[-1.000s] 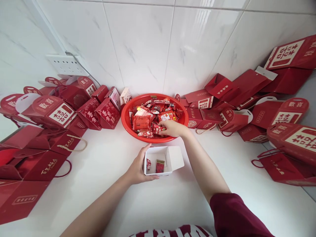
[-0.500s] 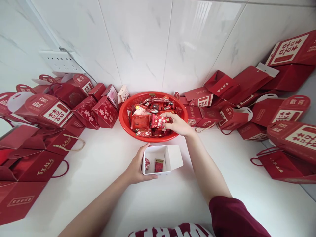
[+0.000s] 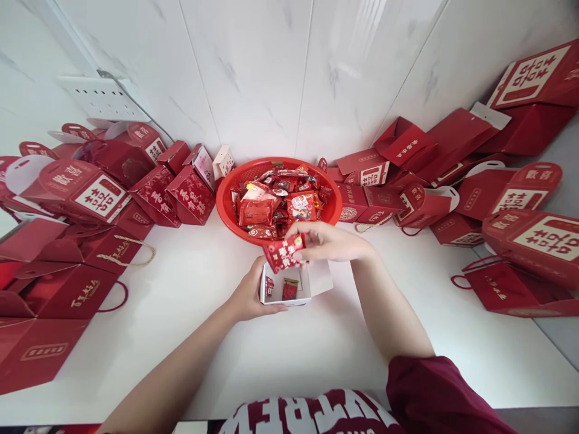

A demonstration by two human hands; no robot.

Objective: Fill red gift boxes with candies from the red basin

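Over the white box's [image 3: 304, 286] far edge: your right hand [image 3: 329, 242], fingertips clamped on the red packet [image 3: 281, 253] at its left.
Box's left side: your left hand [image 3: 250, 293], clasped on it.
Far side: red basket [image 3: 225, 208], beyond both hands.

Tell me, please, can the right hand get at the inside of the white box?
Probably yes: the right hand holds a red packet above the open white box, whose flap is turned outward.

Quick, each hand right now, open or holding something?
Left hand: closed, holding the white box at its side.
Right hand: closed, pinching a red packet.
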